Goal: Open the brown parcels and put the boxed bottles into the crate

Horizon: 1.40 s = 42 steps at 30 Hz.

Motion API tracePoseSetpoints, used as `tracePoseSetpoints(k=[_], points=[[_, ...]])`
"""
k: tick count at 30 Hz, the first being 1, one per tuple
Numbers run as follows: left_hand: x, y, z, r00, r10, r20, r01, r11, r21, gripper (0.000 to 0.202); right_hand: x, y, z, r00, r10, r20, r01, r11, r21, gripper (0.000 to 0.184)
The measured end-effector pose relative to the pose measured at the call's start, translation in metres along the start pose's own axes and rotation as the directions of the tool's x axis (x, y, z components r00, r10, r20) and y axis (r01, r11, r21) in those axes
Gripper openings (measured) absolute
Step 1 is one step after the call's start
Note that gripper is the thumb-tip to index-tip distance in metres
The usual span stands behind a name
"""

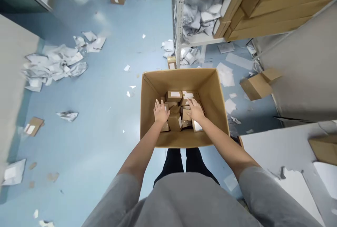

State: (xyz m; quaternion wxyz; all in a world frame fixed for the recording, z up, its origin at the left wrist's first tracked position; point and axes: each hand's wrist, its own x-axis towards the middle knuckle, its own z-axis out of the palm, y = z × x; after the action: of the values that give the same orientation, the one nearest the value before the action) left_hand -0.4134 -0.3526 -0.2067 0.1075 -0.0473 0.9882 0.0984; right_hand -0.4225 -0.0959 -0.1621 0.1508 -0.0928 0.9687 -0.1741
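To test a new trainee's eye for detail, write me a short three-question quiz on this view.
1. True or false: the left hand and the right hand are both outside the open cardboard box.
2. What lies scattered on the blue floor left of the box? A) crumpled white wrappers B) wooden pallets C) glass bottles
3. What holds the long cardboard cartons at upper right?

Key: 1. False. 2. A. 3. A metal shelving unit.
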Motion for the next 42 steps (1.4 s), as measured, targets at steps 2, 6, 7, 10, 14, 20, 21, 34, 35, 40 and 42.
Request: tracePoseSetpoints(k=[2,6,7,10,14,20,21,34,35,40,42], points=[[0.032,0.000,0.038,0.999,-0.044,0.022,0.044,0.999,-0.001,0.093,0.050,0.014,0.035,0.999,-0.002,0.047,0.003,1.000,-0.020,0.089],[0.096,-0.002,0.110,0.996,-0.051,0.077,0.050,0.999,0.008,0.097,0.138,0.049,0.110,0.993,0.020,0.116,-0.014,0.999,-0.051,0.092],[0.112,-0.003,0.127,0.994,-0.043,0.098,0.042,0.999,0.015,0.098,0.155,0.060,0.129,0.991,0.044,0.125,-0.037,0.998,-0.059,0.093],[0.157,-0.004,0.177,0.983,-0.008,0.184,0.003,1.000,0.030,0.096,0.195,0.095,0.180,0.980,0.119,0.157,-0.108,0.991,-0.079,0.096],[0.211,-0.005,0.237,0.961,0.045,0.272,-0.054,0.998,0.026,0.097,0.228,0.145,0.234,0.971,0.145,0.193,-0.131,0.988,-0.083,0.095],[0.278,-0.004,0.299,0.935,0.111,0.336,-0.141,0.988,0.067,0.109,0.268,0.203,0.289,0.946,0.206,0.250,-0.187,0.977,-0.099,0.094],[0.286,-0.003,0.306,0.934,0.110,0.339,-0.140,0.988,0.067,0.110,0.273,0.208,0.296,0.942,0.214,0.261,-0.196,0.976,-0.091,0.095],[0.334,-0.003,0.336,0.960,0.128,0.249,-0.186,0.957,0.223,0.115,0.311,0.224,0.305,0.969,0.083,0.234,-0.051,0.989,-0.139,0.107],[0.334,-0.004,0.337,0.959,0.129,0.251,-0.187,0.957,0.222,0.118,0.311,0.224,0.306,0.971,0.069,0.230,-0.040,0.991,-0.130,0.109],[0.328,-0.015,0.341,0.955,0.098,0.282,-0.155,0.970,0.186,0.128,0.306,0.219,0.310,0.950,-0.128,0.285,0.168,0.979,-0.118,0.083],[0.321,-0.020,0.343,0.954,0.092,0.284,-0.147,0.972,0.181,0.130,0.309,0.215,0.310,0.925,-0.204,0.322,0.247,0.964,-0.097,0.066]])
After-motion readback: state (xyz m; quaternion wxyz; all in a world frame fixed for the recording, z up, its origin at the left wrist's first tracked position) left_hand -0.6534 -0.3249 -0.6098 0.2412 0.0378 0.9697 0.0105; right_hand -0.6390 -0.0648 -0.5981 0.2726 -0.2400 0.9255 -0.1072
